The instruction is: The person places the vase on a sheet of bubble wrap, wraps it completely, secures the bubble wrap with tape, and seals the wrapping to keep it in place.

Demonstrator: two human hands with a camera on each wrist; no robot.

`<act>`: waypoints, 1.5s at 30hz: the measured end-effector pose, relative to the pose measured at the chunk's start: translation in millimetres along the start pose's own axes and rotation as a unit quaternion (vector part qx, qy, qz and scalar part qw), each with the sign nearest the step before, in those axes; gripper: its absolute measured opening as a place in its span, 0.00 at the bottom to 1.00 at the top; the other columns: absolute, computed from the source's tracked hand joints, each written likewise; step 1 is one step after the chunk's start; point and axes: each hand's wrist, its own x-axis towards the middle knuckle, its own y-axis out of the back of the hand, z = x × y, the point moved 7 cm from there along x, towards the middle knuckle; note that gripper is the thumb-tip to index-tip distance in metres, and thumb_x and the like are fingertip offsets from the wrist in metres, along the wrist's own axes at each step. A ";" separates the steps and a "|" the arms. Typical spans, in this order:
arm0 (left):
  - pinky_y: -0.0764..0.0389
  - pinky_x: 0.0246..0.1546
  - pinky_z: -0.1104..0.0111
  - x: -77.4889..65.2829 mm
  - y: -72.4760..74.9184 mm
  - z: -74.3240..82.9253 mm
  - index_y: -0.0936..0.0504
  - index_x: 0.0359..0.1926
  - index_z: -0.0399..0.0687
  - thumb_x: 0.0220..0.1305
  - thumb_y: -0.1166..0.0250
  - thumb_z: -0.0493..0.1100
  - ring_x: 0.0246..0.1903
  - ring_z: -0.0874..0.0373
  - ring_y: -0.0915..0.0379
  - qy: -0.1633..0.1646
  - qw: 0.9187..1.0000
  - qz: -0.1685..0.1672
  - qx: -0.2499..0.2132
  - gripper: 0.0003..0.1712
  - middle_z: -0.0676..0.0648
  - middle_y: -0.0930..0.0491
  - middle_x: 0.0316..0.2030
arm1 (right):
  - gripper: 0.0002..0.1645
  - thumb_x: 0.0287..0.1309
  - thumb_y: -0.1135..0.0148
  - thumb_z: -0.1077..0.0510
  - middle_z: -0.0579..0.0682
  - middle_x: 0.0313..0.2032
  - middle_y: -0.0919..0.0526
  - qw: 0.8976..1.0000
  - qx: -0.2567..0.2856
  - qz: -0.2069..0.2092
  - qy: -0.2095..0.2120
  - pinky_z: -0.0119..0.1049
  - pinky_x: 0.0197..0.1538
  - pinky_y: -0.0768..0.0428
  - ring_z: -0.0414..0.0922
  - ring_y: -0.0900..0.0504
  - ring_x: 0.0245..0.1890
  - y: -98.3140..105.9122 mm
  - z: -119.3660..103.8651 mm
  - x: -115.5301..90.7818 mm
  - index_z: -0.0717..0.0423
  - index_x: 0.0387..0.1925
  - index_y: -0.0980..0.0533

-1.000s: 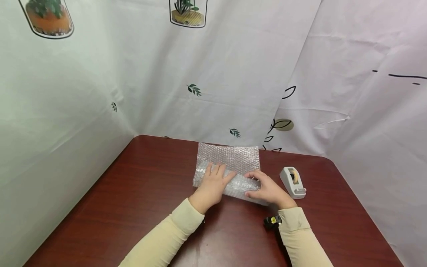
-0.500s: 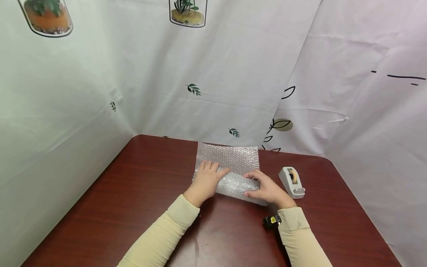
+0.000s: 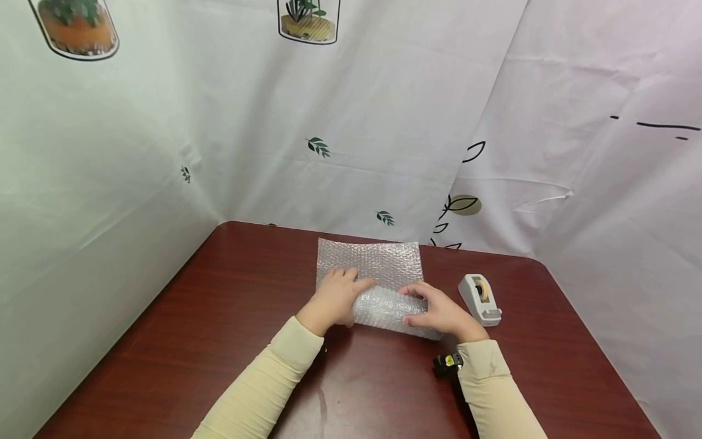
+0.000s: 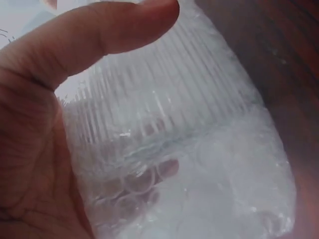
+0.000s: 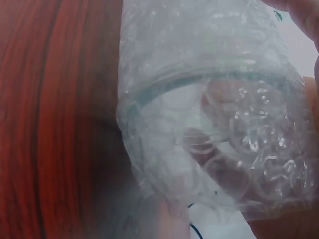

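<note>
A clear ribbed glass (image 4: 164,94) lies on its side, rolled up in bubble wrap (image 3: 378,259). The unrolled part of the sheet stretches behind the roll towards the back of the table. At the roll's left end, my left hand (image 3: 331,302) grips it, thumb over the top; fingertips show through the wrap in the left wrist view. Around the right end curl the thumb and fingers of my right hand (image 3: 443,314). Through the plastic in the right wrist view, the glass's round rim (image 5: 199,77) shows, with bubble wrap extending past it.
To the right of the roll stands a white tape dispenser (image 3: 480,300) with a roll of yellowish tape. The dark red wooden table (image 3: 219,341) meets white patterned cloth (image 3: 263,152) at the back and sides. A black device (image 3: 447,364) sits at the right wrist.
My left hand has slid left along the roll and now holds its left end. The sheet's far edge has shifted slightly left and nearer. My right hand has stayed in nearly the same place.
</note>
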 end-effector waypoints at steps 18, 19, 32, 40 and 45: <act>0.29 0.62 0.51 -4.7 4.1 -3.0 0.30 0.71 0.56 0.31 0.12 0.53 0.59 0.41 0.28 0.016 0.996 -0.067 -0.061 0.61 0.42 0.24 0.59 | 0.29 0.54 0.26 0.52 0.49 0.53 0.19 0.999 0.016 -0.029 -0.017 0.43 0.59 0.24 0.48 0.22 0.54 -4.7 4.5 -1.5 0.55 0.56 0.22; 0.29 0.62 0.51 -4.9 3.6 -3.5 0.30 0.71 0.56 0.32 0.13 0.55 0.59 0.42 0.28 0.016 0.996 -0.069 -0.061 0.61 0.42 0.24 0.59 | 0.29 0.55 0.26 0.51 0.49 0.53 0.19 0.999 0.015 -0.033 -0.019 0.43 0.58 0.24 0.48 0.22 0.54 -4.4 4.2 -1.9 0.54 0.57 0.22; 0.32 0.65 0.50 -3.6 -1.3 -7.0 0.28 0.69 0.54 0.33 0.13 0.52 0.62 0.42 0.30 0.022 0.993 -0.074 -0.086 0.57 0.43 0.24 0.61 | 0.50 0.46 0.21 0.44 0.56 0.59 0.22 0.995 -0.093 -0.025 0.017 0.53 0.61 0.26 0.52 0.24 0.59 0.9 -42.3 2.9 0.56 0.68 0.31; 0.29 0.61 0.51 -3.5 -0.6 -8.0 0.25 0.67 0.54 0.32 0.13 0.53 0.59 0.43 0.27 0.025 0.992 -0.078 -0.091 0.56 0.44 0.22 0.58 | 0.47 0.36 0.16 0.52 0.50 0.57 0.22 0.981 -0.188 -0.012 0.049 0.47 0.62 0.26 0.48 0.25 0.59 -13.0 -54.5 6.3 0.52 0.62 0.26; 0.29 0.62 0.50 -2.8 -0.5 -8.6 0.26 0.67 0.54 0.32 0.13 0.54 0.60 0.43 0.28 0.027 0.991 -0.084 -0.102 0.56 0.44 0.23 0.59 | 0.43 0.36 0.18 0.54 0.50 0.55 0.21 0.980 -0.191 -0.001 0.053 0.46 0.61 0.25 0.48 0.24 0.58 -14.2 -50.5 8.0 0.52 0.59 0.25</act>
